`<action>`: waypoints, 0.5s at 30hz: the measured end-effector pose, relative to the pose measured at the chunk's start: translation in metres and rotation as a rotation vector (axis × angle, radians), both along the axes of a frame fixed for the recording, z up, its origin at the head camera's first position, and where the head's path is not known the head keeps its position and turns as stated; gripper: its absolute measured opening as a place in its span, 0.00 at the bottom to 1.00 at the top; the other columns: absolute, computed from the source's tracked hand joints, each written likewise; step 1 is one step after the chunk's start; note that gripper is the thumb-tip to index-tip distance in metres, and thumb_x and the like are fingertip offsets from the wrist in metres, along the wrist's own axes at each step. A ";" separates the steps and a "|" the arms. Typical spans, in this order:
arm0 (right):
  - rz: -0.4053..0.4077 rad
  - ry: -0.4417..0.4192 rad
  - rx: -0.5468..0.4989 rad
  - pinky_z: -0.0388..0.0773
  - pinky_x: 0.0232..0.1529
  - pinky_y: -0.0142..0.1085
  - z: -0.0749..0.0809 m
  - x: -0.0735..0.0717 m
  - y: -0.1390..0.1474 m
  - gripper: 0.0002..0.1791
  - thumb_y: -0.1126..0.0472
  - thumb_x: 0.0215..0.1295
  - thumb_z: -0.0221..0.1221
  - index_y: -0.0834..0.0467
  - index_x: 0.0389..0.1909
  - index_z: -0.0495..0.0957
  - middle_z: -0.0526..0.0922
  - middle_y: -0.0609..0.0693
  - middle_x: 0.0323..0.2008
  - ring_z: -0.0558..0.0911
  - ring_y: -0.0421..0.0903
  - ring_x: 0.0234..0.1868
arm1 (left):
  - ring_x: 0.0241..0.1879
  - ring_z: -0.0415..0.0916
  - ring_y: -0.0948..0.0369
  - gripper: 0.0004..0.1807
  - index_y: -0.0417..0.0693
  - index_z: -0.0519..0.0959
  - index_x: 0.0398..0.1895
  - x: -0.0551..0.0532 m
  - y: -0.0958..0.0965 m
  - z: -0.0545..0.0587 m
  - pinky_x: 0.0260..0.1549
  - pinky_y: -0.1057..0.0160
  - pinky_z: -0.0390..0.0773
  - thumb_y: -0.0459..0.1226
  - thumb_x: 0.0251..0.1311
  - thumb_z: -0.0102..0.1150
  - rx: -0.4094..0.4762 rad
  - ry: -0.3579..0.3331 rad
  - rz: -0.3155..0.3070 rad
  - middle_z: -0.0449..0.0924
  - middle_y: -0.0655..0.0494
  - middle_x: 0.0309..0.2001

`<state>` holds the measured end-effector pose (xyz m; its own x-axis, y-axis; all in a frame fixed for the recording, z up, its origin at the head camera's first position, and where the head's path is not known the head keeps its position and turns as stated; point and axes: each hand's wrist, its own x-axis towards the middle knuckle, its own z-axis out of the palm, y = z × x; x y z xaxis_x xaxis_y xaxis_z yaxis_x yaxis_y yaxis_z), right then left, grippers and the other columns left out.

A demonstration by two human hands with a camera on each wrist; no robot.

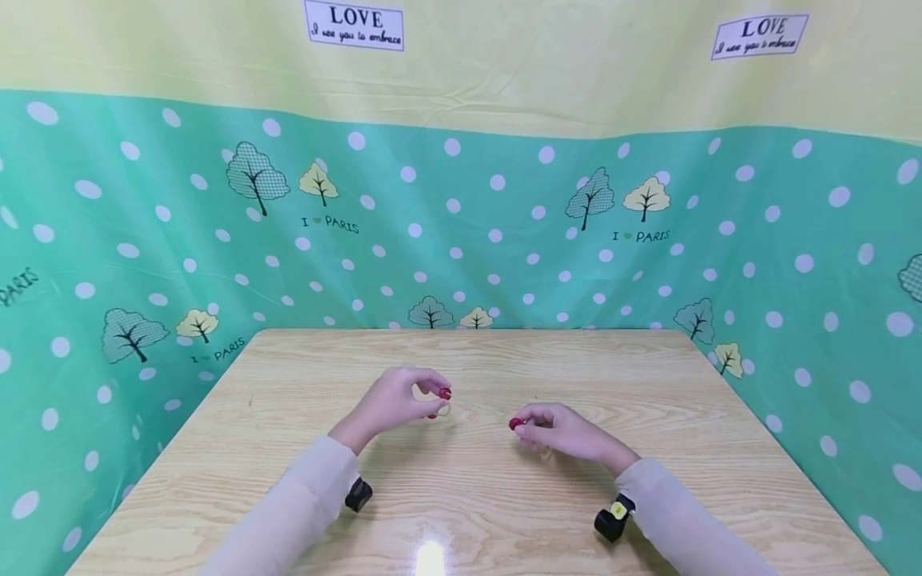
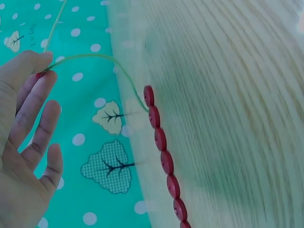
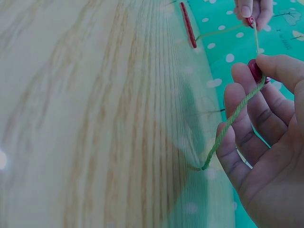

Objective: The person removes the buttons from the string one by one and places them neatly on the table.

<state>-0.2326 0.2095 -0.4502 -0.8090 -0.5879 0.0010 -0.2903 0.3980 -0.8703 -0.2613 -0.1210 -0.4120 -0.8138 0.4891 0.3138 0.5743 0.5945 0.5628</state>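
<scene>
My left hand (image 1: pixel 396 398) pinches a red button (image 1: pixel 445 393) on a thin green string (image 2: pixel 90 55) between thumb and forefinger. From those fingers the string curves to a row of several red buttons (image 2: pixel 160 139), strung edge to edge below the hand. In the head view that hand hides most of the row. Opposite it, my right hand (image 1: pixel 565 432) pinches another red button (image 3: pixel 255 71) with thumb and fingertips. A length of string runs taut between the hands, and a loose green end (image 3: pixel 232 118) trails from the right fingers.
Both hands are above a light wooden table (image 1: pixel 468 496). A green and yellow patterned curtain (image 1: pixel 497 208) hangs behind it and along both sides. Black wrist cameras (image 1: pixel 358 494) are strapped at both cuffs.
</scene>
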 end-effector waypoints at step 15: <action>-0.002 0.014 0.011 0.77 0.32 0.35 0.000 0.000 0.001 0.18 0.52 0.76 0.56 0.62 0.53 0.80 0.83 0.57 0.36 0.80 0.49 0.35 | 0.40 0.81 0.60 0.12 0.56 0.87 0.46 -0.001 -0.025 0.004 0.39 0.58 0.77 0.42 0.58 0.71 -0.005 0.007 0.032 0.84 0.70 0.36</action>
<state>-0.2327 0.2101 -0.4497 -0.8103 -0.5860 0.0061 -0.3018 0.4083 -0.8615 -0.2626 -0.1460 -0.4075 -0.8269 0.4645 0.3169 0.5587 0.6155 0.5559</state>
